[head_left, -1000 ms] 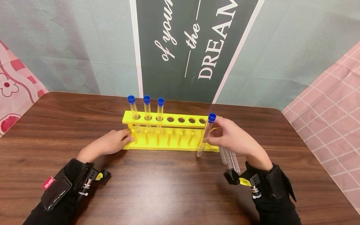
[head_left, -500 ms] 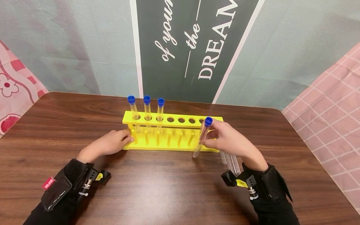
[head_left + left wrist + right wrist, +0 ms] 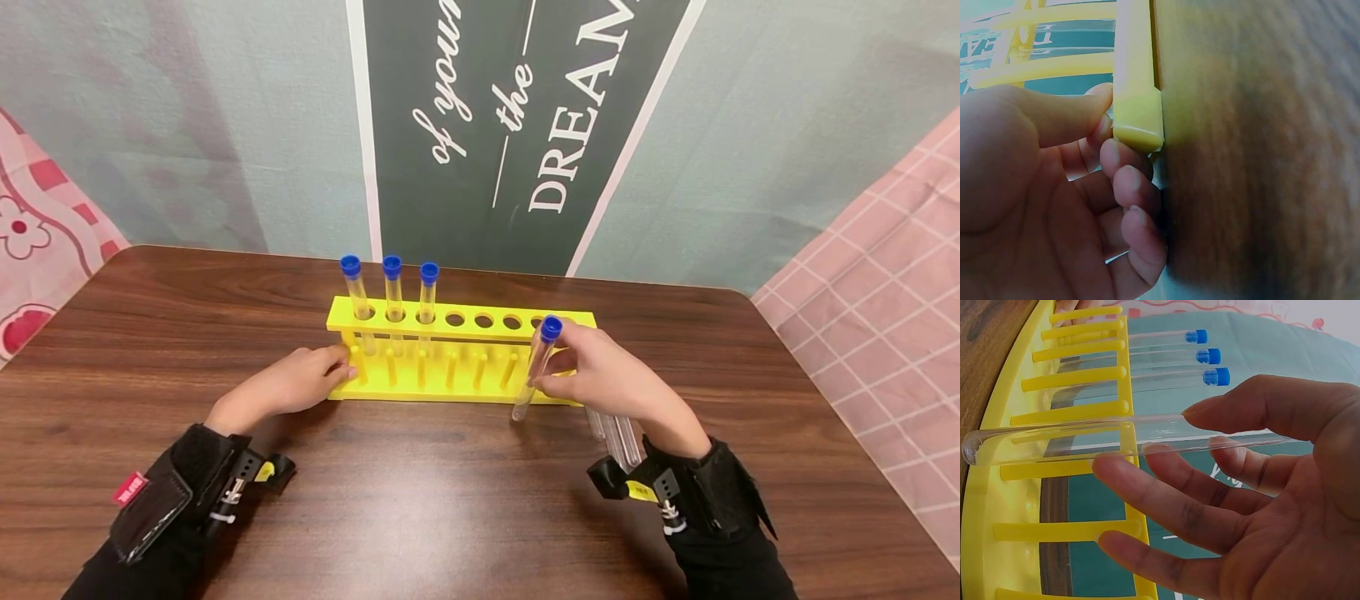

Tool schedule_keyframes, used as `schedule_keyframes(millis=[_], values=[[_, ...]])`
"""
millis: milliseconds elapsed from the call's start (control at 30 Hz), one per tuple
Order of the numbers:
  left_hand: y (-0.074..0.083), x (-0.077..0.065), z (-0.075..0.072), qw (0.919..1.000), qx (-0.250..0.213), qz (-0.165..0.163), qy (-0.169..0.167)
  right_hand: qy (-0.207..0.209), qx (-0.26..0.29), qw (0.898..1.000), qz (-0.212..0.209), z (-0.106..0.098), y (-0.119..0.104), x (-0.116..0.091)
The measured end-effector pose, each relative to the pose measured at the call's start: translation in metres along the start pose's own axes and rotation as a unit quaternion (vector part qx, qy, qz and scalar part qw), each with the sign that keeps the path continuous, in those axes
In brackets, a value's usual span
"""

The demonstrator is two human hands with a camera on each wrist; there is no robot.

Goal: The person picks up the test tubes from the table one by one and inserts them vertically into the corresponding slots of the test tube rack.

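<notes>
A yellow test tube rack (image 3: 465,331) stands on the table, with three blue-capped test tubes (image 3: 393,290) upright in its leftmost holes. My left hand (image 3: 292,381) grips the rack's left end; in the left wrist view the thumb and fingertips are at the end of its yellow base (image 3: 1138,112). My right hand (image 3: 615,371) pinches another blue-capped test tube (image 3: 1166,434) between thumb and fingers. That tube tilts in front of the rack's right part, cap up and rounded end low, outside the holes. In the right wrist view its cap is hidden by the hand.
Several clear test tubes (image 3: 617,437) lie on the table beside the rack's right end, partly hidden under the right hand and wrist. Yellow pegs (image 3: 480,371) rise from the rack's base. Behind the wooden table (image 3: 420,500) hangs a printed cloth (image 3: 480,208).
My right hand has moved left and slightly toward me with the test tube, uncovering the rack's right top corner. The left hand and the rack have stayed in place.
</notes>
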State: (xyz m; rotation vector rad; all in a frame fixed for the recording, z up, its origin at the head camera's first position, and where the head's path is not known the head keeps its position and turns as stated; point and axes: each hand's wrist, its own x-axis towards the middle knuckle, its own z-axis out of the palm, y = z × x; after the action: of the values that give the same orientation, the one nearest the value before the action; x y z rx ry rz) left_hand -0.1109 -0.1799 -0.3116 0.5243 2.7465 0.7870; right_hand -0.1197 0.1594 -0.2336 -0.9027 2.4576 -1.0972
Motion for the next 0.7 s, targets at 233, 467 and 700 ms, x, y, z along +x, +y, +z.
schedule_keyframes(millis=[233,467,700], values=[[0.001,-0.0002,-0.0003,1.0,0.001,-0.001,-0.001,0.002,0.004,1.0,-0.012,0.002,-0.0016,-0.0002],[0.001,-0.0005,-0.0004,1.0,0.001,-0.002,-0.002,0.002,0.009,1.0,-0.024,0.0045,-0.003,0.0007],[0.0017,-0.0006,-0.001,1.0,-0.002,-0.003,-0.003,0.001,0.005,0.999,-0.032,0.0056,-0.0044,0.0007]])
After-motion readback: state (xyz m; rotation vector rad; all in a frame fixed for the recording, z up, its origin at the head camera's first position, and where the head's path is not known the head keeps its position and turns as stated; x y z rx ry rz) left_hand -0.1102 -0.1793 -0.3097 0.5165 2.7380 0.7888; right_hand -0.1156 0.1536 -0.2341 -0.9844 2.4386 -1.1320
